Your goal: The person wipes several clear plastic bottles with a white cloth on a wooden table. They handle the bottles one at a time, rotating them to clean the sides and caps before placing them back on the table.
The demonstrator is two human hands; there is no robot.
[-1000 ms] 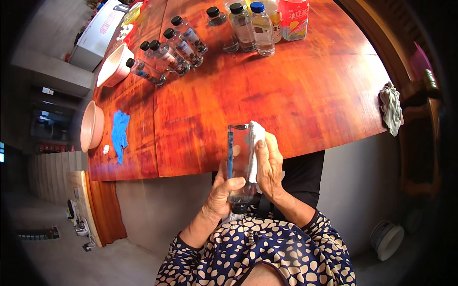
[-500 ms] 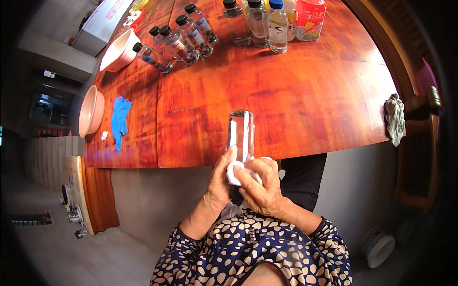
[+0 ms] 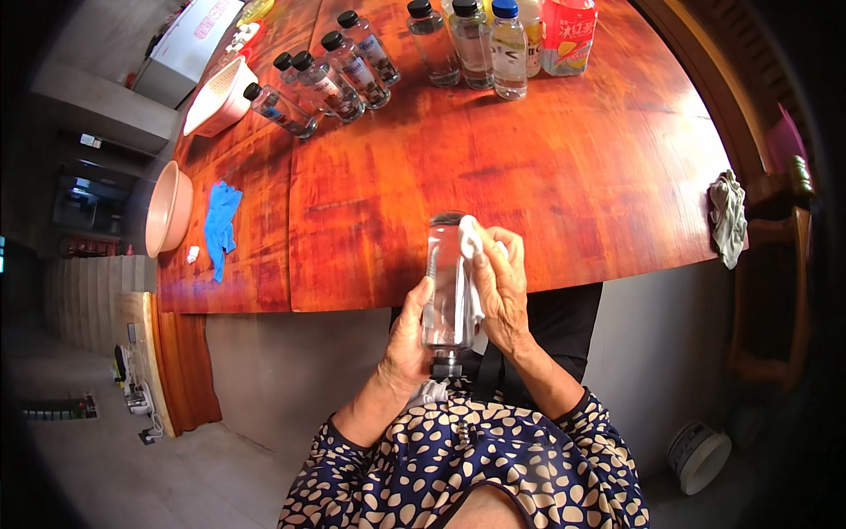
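A clear bottle (image 3: 448, 304) with a black cap lies tilted over the table's near edge, its cap toward me and its base pointing away. My left hand (image 3: 407, 339) is closed round its left side, near the capped end. With my right hand (image 3: 502, 291) I grip a white cloth (image 3: 471, 238) and press it on the right side of the bottle close to the base. Part of the cloth hangs down along the bottle, and some of it is hidden by my fingers.
Several black-capped bottles (image 3: 339, 75) and a blue-capped bottle (image 3: 508, 53) stand across the wooden table (image 3: 370, 176), beside a red drink pack (image 3: 568, 35). Leftward are a pink basin (image 3: 170, 209), a basket (image 3: 220, 99) and a blue cloth (image 3: 222, 225). A grey cloth (image 3: 728, 219) lies at the right edge.
My right hand has moved with the white cloth from the bottle's capped end up to its base. The bottle's cap and shoulder now show. My left hand stays about where it was.
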